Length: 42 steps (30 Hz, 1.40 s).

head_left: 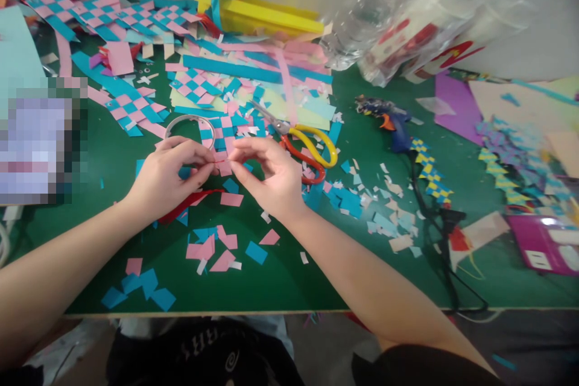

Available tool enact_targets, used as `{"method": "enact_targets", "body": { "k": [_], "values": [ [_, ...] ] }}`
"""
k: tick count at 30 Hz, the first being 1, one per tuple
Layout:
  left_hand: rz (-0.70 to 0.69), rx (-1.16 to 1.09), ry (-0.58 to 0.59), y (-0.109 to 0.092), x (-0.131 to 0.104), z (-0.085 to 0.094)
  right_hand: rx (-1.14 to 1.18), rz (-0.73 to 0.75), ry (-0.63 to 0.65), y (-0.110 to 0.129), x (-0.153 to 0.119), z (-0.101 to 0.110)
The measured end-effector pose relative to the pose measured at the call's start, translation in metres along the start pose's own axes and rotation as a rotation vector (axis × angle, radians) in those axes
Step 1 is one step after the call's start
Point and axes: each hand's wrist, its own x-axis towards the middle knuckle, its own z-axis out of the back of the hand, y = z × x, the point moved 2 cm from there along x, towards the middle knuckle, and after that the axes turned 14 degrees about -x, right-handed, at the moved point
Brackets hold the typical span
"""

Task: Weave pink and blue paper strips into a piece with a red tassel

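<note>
Left of the yellow-and-orange-handled metal scissors (309, 141), my left hand (166, 172) pinches a pink-and-blue woven paper strip (223, 143); my right hand (275, 180), fingertips slightly parted, is at its edge, whether gripping I cannot tell. Beyond the scissors, rightward, clear plastic packaging (357, 21) holds white cups (456, 6) with illegible red print.

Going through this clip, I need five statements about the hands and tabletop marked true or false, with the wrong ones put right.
1. The left hand and right hand both have their fingertips at the woven pink-and-blue paper. True.
2. The scissors are gripped in the right hand. False: they lie beside it, among paper scraps.
3. In the picture, the glue gun lies to the right of the scissors. True.
4. The tape roll is closer to the right hand. False: it is by the left hand.
5. Both scissor handles are blue. False: one is yellow, one orange-red.
</note>
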Motion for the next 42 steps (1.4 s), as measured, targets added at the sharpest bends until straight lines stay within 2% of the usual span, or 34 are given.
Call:
{"method": "enact_targets", "body": {
  "k": [12, 24, 34, 42],
  "values": [
    [-0.111, 0.015, 0.014, 0.0015, -0.0024, -0.0015, 0.048, 0.017, 0.09, -0.0024, 0.0002, -0.0024],
    [-0.09, 0.016, 0.034, -0.0029, -0.0019, -0.002, 0.136, -0.064, 0.128, -0.0043, -0.0011, -0.0054],
    [-0.041, 0.006, 0.039, -0.0034, -0.0007, -0.0008, 0.1, -0.058, 0.176, -0.0079, -0.0014, -0.0065],
    [-0.057, 0.02, 0.055, -0.0028, -0.0015, -0.0014, 0.095, -0.039, 0.154, -0.0052, -0.0003, -0.004]
  ]
}}
